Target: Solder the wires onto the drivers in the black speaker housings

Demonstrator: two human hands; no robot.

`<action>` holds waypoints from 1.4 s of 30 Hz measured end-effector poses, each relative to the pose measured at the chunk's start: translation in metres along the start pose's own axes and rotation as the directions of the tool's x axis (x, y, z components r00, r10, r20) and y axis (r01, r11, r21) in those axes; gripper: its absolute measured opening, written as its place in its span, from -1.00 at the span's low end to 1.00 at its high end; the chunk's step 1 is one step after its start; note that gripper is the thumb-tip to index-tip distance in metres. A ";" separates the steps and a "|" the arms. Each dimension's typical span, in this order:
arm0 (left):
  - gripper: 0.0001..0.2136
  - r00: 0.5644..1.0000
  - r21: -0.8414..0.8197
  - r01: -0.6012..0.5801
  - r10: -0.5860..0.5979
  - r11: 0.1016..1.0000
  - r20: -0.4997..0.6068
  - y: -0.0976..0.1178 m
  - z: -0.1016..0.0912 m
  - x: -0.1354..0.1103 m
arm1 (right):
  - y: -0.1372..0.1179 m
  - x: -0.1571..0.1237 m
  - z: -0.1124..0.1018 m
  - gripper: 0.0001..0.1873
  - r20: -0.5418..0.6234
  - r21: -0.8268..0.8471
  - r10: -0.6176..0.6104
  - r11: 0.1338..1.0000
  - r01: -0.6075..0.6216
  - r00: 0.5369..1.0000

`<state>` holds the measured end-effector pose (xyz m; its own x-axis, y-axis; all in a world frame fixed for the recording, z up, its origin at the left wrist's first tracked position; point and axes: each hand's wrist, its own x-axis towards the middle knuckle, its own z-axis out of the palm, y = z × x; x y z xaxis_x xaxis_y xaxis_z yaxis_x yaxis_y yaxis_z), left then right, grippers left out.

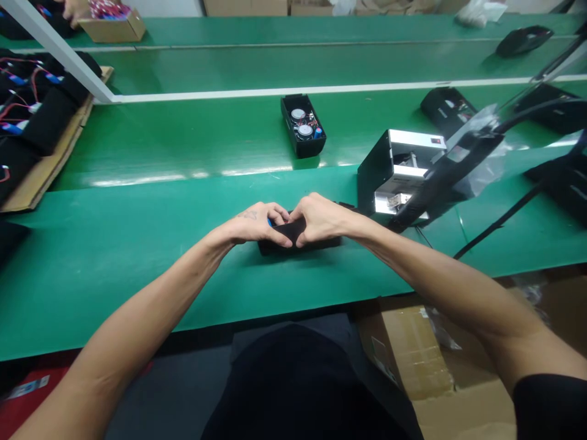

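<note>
A black speaker housing lies on the green bench in front of me, largely covered by my hands. My left hand grips its left part, the thumb on the near wall and the fingers curled over into the inside. From the other side my right hand holds it the same way, its thumb tip close to the left one. A bit of blue shows beside the left fingers. What the fingertips touch inside is hidden. Beyond, another black speaker housing stands with two round silver speakers and wires showing.
Right of my hands stands a black and silver machine, with a black arm in front. Several black units with wires lie on cardboard at left. A person's hand is beside a small carton. Cardboard boxes sit below the bench.
</note>
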<state>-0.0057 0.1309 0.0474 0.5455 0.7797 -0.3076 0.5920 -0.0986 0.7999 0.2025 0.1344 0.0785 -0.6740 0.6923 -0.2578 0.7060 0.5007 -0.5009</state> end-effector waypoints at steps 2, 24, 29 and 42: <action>-0.68 1.000 0.000 0.004 -0.004 1.000 0.004 0.000 0.000 0.000 | -0.001 -0.001 0.001 -0.74 -0.007 0.024 0.001 1.000 0.000 1.000; -0.68 0.999 -0.022 0.002 -0.001 1.000 0.039 -0.004 -0.004 0.008 | -0.006 0.007 -0.005 -0.85 0.016 0.043 0.032 0.999 -0.033 0.999; -0.65 0.990 0.094 -0.101 0.109 0.990 -0.085 -0.007 0.012 -0.010 | -0.008 -0.009 0.015 -0.88 -0.062 -0.102 -0.032 0.995 0.026 0.998; -0.82 0.708 0.701 -0.217 0.604 0.679 -0.366 -0.020 0.089 -0.044 | 0.007 -0.029 0.115 -0.82 -0.420 -0.440 -0.268 0.896 0.063 0.867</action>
<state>0.0112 0.0435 -0.0015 0.5263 0.7189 0.4541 0.6998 -0.6696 0.2489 0.2020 0.0584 -0.0130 -0.6818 0.6847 0.2575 0.6856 0.7209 -0.1015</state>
